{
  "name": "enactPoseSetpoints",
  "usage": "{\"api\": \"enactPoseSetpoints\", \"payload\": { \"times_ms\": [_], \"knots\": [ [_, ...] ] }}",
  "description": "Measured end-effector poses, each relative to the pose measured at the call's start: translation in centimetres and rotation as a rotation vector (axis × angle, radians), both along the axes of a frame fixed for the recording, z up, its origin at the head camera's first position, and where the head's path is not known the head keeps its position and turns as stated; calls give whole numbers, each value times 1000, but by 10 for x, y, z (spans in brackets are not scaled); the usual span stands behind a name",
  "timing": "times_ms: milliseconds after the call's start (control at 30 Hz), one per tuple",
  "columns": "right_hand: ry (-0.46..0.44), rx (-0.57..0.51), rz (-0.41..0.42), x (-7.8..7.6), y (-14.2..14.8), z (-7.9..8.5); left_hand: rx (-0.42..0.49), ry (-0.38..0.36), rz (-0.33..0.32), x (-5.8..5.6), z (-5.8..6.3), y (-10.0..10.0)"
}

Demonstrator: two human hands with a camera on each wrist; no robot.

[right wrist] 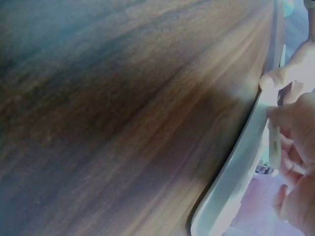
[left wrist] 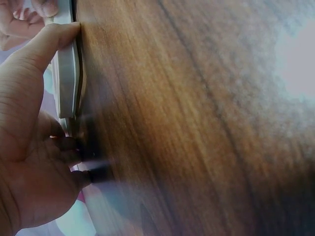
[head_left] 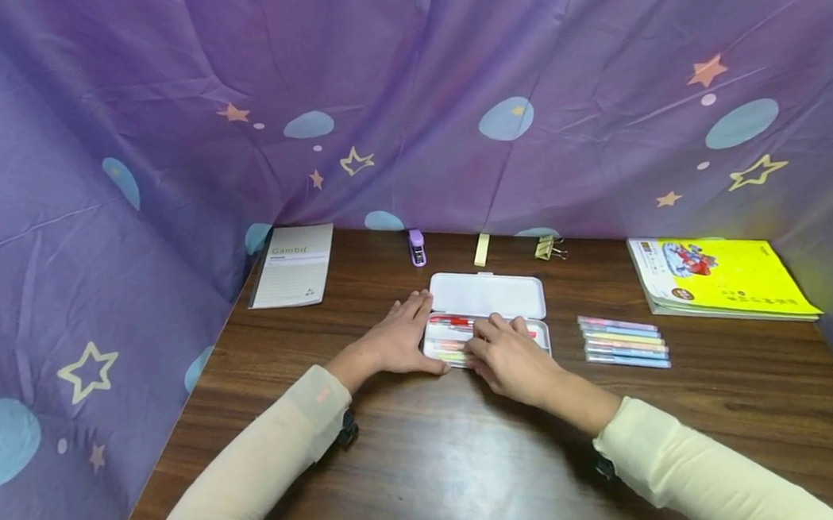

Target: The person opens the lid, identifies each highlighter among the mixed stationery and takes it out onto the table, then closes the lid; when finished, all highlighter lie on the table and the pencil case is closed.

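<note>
So, white case (head_left: 541,340): mid-table, lid (head_left: 486,294) laid back on the far side, both hands at the tray.
Left hand (head_left: 400,342): spread wide, bracing the case's left end; thumb at the near left corner, other fingers toward the far side.
Right hand (head_left: 511,357): fingers curled down into the tray, hiding its middle; can't tell if they pinch anything.
Tray contents: red pen (head_left: 451,321) along the far side, pale pens with yellow and orange parts (head_left: 451,356) nearer the person.
Marker row (head_left: 625,343): side by side on the table (head_left: 443,465), just right of the case.
Far edge: notebook (head_left: 291,266) at left, then purple stapler (head_left: 416,248), yellow strip (head_left: 483,249), binder clip (head_left: 549,248).
Far right: stacked books (head_left: 725,277), yellow cover on top.
Backdrop: purple curtain (head_left: 405,70), stars and blue ovals.
</note>
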State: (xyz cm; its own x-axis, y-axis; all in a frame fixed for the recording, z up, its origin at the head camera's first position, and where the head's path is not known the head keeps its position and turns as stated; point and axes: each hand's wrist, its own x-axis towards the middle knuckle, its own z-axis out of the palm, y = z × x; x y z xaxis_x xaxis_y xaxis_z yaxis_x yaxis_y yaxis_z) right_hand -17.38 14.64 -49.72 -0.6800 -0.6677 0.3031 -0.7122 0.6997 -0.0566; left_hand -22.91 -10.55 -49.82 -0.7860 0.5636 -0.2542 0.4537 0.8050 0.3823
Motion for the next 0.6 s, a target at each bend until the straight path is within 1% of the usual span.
{"api": "enactPoseSetpoints", "payload": {
  "times_ms": [67, 167, 300, 400, 467, 600],
  "knots": [
    [36, 6, 1, 1, 0, 1, -1, -1, 1, 0, 0, 0],
    [116, 14, 13, 1, 2, 3, -7, 1, 0, 0, 0, 1],
    [241, 26, 47, -1, 8, 2, -7, 3, -1, -1, 0, 1],
    [315, 32, 73, -3, 14, 1, -5, 0, -3, 0, 0, 1],
    [353, 25, 85, -5, 18, 1, -3, 0, -4, 0, 2, 0],
    [394, 15, 95, -7, 30, 2, 0, 3, -7, 1, 3, 0]
  ]
}}
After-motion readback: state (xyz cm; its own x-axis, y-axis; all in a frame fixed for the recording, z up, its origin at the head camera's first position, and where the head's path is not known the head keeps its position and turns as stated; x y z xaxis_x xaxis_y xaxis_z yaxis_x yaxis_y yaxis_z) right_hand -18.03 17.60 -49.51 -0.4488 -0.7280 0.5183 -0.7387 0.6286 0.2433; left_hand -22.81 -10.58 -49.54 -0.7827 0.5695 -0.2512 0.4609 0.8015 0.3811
